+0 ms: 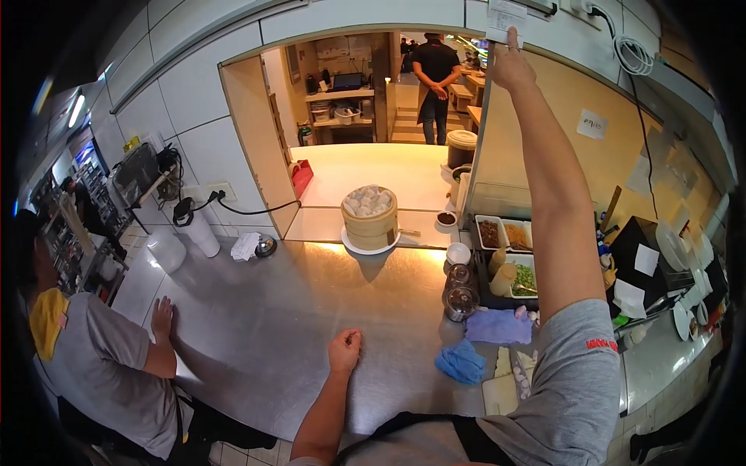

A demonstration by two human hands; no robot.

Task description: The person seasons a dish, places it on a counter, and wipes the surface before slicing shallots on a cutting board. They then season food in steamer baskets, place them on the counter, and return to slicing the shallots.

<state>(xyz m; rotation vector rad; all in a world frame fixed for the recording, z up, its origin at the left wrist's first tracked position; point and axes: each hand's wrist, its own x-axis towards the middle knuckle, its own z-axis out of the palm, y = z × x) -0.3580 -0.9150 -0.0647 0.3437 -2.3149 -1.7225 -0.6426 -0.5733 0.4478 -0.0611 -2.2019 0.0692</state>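
My left hand [344,350] rests over the steel counter [256,326], fingers curled in, and nothing shows in it. High at the upper right, my right hand [514,67] reaches up with one finger stretched onto a white printed slip [507,19] on the wall ledge; its other fingers look folded. Beyond my left hand stands a round bamboo steamer [370,225] on a white plate [358,246]. Pale wrapped pieces, which look like dumplings, fill its open top [368,201].
A co-worker [128,365] stands at left with a hand [162,317] on the counter. Toward the right are a blue cloth [461,362], a purple cloth [499,326], glass jars [460,303], squeeze bottles [503,279] and topping trays [491,231]. Another person [437,70] stands beyond the pass-through.
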